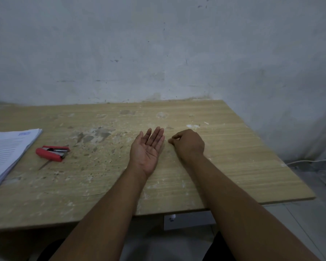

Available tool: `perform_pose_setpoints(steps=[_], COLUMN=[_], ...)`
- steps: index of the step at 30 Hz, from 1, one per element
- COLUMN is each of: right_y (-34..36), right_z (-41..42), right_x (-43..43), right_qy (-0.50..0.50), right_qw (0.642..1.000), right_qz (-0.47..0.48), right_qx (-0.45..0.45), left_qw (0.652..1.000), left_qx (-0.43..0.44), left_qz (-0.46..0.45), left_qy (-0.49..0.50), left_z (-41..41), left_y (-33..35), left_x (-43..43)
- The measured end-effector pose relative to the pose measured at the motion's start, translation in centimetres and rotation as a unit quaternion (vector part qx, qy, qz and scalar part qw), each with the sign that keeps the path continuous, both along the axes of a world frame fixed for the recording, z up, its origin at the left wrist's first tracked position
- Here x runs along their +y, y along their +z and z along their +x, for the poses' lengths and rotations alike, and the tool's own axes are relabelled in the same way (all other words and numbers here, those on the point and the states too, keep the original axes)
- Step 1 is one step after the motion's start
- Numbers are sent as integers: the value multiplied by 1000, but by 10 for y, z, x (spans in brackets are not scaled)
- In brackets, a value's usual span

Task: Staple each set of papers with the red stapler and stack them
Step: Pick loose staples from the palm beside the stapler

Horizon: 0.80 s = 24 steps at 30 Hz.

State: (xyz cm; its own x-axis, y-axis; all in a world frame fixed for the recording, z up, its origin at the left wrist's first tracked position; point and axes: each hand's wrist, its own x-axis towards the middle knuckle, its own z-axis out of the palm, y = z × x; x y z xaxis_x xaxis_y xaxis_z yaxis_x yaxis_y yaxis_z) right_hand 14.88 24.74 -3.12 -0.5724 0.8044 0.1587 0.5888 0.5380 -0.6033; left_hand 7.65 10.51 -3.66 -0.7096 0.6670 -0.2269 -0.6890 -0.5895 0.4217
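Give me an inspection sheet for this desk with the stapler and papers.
Surface: wooden table, stained and flecked.
Job's things: red stapler lying on the table, apparently hinged open; paper stack to its left, at the frame edge.
Clutter: nothing seen.
Hands: left hand palm up, fingers straight; right hand curled, thumb and forefinger pinched, anything held too small to tell.
Cables: white cable on the floor, right.
Surroundings: scuffed grey wall.

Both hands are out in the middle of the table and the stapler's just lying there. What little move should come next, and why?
Probably the left hand reaching left for the red stapler. It lies untouched beside the paper stack, and neither hand holds paper: the left is open, palm up; the right hand has its fingers curled low over the table.
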Motion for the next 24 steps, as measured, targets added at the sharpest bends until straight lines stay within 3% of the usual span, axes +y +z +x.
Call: perform_pose_setpoints(steps=[8, 14, 18, 24], right_y=[4, 3, 13, 13], right_z=[-8, -2, 11, 16], right_x=[-13, -22, -47, -87], right_qy=[-35, 16, 77, 210], right_qw=[999, 998, 990, 971], right_qz=[31, 30, -22, 22], right_qx=[-19, -55, 115, 112], left_qw=[1000, 999, 998, 1000], left_qx=[3, 21, 19, -6], left_qz=[-6, -34, -54, -18], left_qy=[-2, 10, 18, -20], left_z=[2, 2, -2, 5], left_y=[0, -1, -1, 3], left_x=[0, 0, 3, 3])
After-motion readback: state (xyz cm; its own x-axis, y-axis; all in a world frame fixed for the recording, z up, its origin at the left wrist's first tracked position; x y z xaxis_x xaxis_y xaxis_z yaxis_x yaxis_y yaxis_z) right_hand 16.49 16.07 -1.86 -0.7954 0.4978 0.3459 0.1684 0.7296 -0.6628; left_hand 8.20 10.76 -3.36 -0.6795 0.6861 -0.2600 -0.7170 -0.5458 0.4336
